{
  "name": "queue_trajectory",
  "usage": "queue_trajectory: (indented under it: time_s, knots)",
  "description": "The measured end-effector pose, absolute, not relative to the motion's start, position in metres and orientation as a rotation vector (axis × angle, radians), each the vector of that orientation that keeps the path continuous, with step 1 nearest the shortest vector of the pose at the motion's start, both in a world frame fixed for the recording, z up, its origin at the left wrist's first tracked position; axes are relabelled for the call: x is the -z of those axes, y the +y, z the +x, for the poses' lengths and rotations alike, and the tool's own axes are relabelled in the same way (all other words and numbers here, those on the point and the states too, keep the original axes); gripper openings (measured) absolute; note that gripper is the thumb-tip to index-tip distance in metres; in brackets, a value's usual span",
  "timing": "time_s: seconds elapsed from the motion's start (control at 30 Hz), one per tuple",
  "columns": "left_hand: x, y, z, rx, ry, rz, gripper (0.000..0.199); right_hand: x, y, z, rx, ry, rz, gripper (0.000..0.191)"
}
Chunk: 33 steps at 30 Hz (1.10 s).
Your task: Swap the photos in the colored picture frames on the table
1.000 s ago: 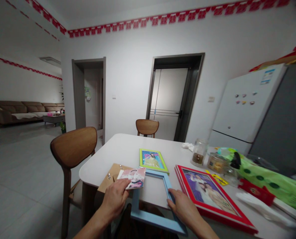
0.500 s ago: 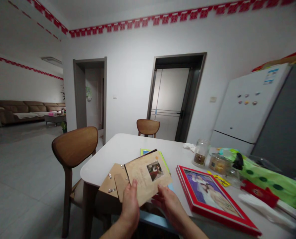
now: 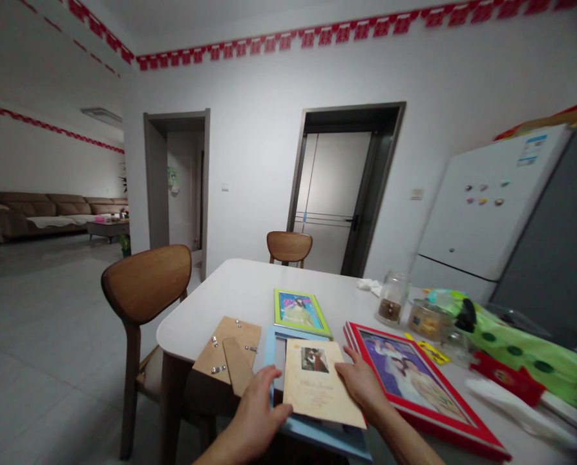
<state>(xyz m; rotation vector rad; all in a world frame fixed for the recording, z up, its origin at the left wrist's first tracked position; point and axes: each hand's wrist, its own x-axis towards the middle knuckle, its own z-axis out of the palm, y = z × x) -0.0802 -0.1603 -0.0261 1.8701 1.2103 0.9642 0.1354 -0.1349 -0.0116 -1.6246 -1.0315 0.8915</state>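
The blue frame [image 3: 270,349] lies at the near edge of the desk [image 3: 240,290], its near bar reaching out past that edge. Over it rests the card [image 3: 322,384], printed side up, covering most of the opening and set a little askew to the bars. Whether it sits inside the rim or only on top cannot be told.

The left hand [image 3: 256,407] has its thumb and forefinger spread wide; the thumb is at the card's lower left edge, the forefinger out over the left bar. The right hand [image 3: 366,387] lies at the card's right edge, fingers against it; whether they pinch it or merely press cannot be seen, since the underside is hidden.

The work looks roughly midway. The board [image 3: 223,339] is already off and lies to the left on the desk, clips and flap [image 3: 238,367] upward, so the frame is open. The card is at the frame but not squared with it, and the board is not fitted.

The green frame [image 3: 277,316], just beyond, and the red frame [image 3: 482,434], to the right, each show a picture and look complete from the front, though their backs are out of sight
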Motion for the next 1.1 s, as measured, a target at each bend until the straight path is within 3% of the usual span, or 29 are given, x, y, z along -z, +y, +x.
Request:
queue_trajectory:
  time_s: [0.17, 0.33, 0.67, 0.87, 1.1]
  knots:
    - [0.033, -0.166, -0.077, -0.792, 1.196, 2.071, 0.062, 0.025, -0.114, 0.131, -0.688, -1.156, -1.727, 0.060]
    - [0.030, -0.167, -0.081, -0.745, 1.185, 2.150, 0.059, 0.029, -0.105, 0.132, -0.573, -1.255, -1.823, 0.051]
    - [0.027, -0.166, -0.083, -0.654, 1.163, 2.257, 0.060, 0.024, -0.109, 0.138, -0.522, -1.437, -1.897, 0.052]
    - [0.020, -0.167, -0.084, -0.588, 1.144, 2.293, 0.048, 0.021, -0.110, 0.130, -0.430, -1.488, -1.939, 0.048]
    - [0.012, -0.170, -0.083, -0.578, 1.085, 2.382, 0.035, 0.017, -0.123, 0.117, -0.018, -1.793, -2.031, 0.040]
